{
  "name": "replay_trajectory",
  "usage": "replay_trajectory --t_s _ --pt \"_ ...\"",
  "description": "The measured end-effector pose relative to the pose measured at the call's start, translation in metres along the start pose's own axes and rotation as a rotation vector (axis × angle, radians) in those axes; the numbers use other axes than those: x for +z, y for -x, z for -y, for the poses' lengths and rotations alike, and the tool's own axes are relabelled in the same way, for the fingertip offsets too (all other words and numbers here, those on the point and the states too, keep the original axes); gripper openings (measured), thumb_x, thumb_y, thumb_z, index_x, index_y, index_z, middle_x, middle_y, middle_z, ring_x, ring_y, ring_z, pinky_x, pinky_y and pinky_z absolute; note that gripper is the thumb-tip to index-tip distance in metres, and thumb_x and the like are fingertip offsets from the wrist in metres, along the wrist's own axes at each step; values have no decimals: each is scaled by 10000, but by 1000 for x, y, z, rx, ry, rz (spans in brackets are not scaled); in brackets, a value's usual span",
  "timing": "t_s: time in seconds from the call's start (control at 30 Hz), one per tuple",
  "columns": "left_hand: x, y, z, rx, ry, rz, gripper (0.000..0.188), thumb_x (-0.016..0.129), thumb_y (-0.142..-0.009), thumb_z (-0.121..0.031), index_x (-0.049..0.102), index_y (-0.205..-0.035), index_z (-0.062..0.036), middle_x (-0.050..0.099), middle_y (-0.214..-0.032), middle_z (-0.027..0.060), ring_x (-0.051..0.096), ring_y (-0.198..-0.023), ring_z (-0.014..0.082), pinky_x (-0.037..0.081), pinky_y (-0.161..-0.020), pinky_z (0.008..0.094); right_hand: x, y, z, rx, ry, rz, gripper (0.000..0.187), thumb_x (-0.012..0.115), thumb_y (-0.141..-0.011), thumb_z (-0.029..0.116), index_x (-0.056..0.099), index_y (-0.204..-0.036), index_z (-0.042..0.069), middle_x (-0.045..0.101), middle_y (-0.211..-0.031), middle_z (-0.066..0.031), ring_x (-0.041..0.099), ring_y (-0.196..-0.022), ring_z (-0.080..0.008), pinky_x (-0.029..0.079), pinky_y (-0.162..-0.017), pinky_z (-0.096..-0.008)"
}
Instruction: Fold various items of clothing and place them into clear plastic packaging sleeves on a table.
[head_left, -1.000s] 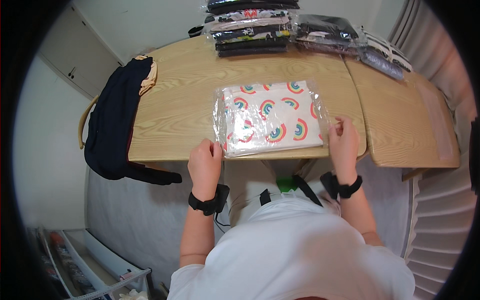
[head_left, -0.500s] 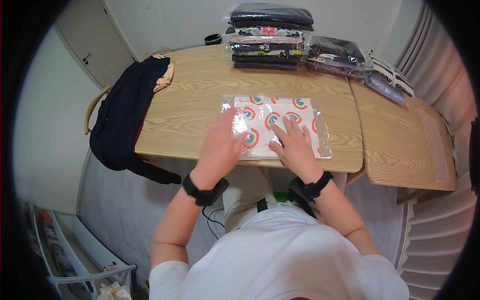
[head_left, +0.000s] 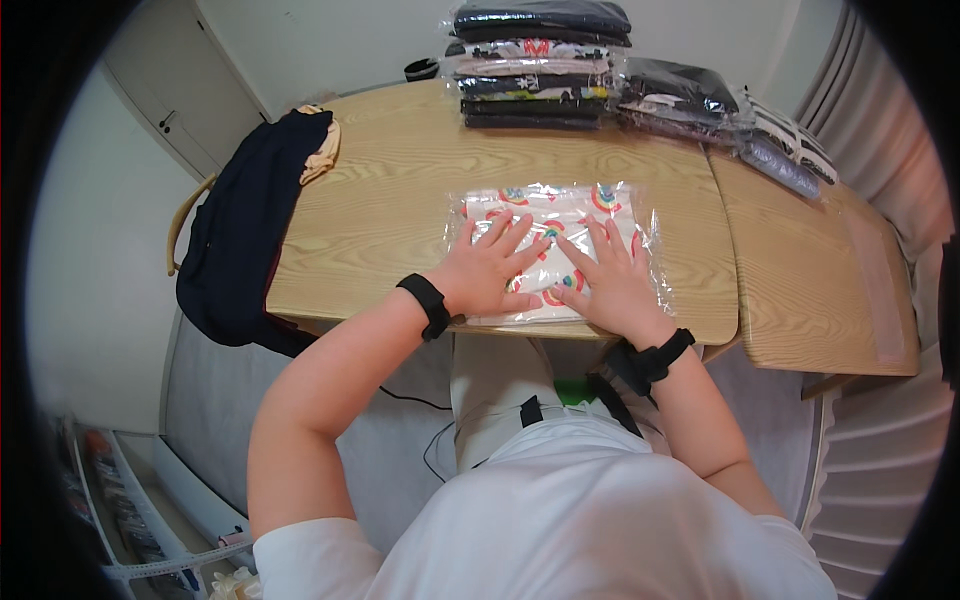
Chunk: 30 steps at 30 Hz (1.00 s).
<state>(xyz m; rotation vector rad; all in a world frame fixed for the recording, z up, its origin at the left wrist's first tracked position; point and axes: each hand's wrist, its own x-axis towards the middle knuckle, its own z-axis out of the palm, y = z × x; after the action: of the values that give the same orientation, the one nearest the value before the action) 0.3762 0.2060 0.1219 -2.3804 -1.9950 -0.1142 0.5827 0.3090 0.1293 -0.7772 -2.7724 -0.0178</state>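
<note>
A folded white garment with a rainbow print lies in a clear plastic bag on the table, near its front edge. My left hand rests flat on the left part of the bag, fingers spread. On the right part, my right hand presses down with its fingers spread too. The two hands sit side by side, thumbs pointing toward each other. Parts of the print are hidden under them. A black band circles each wrist.
A tall stack of bagged folded clothes stands at the back, with more bagged garments to its right. Dark navy clothing hangs over the left end of the wooden table. A curtain borders the right side.
My left hand has gone from a blurred, raised pose at the bag's left edge to lying flat on it. My right hand has shifted slightly right, fingers spread wider.
</note>
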Motion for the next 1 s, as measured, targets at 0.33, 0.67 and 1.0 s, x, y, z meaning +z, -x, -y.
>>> replay_trajectory --t_s 0.33,0.67,1.0 --pt "-8 -5 2 -29 94 176 833 415 -826 -679 188 -1473 -207 148 -1516 176 124 -1390 404 110 -1072 600 -10 -7 1 32 -47 170 635 503 -831 586 427 -1373 263 281 -1467 -171 212 -1376 -342 130 -1072 -584" --pt "-10 -8 2 -33 82 224 845 408 -823 -691 173 -1476 -210 132 -1519 176 112 -1394 400 98 -1083 584 -14 -11 2 51 -61 246 660 490 -829 590 390 -1394 264 312 -1441 -177 225 -1367 -338 133 -1068 -588" --pt "-26 -8 4 -27 132 291 827 445 -834 -651 164 -1476 -211 108 -1523 174 82 -1402 386 115 -1085 581 -23 -12 -1 37 -117 298 720 564 -797 552 333 -1420 274 254 -1468 -183 163 -1386 -355 115 -1074 -594"
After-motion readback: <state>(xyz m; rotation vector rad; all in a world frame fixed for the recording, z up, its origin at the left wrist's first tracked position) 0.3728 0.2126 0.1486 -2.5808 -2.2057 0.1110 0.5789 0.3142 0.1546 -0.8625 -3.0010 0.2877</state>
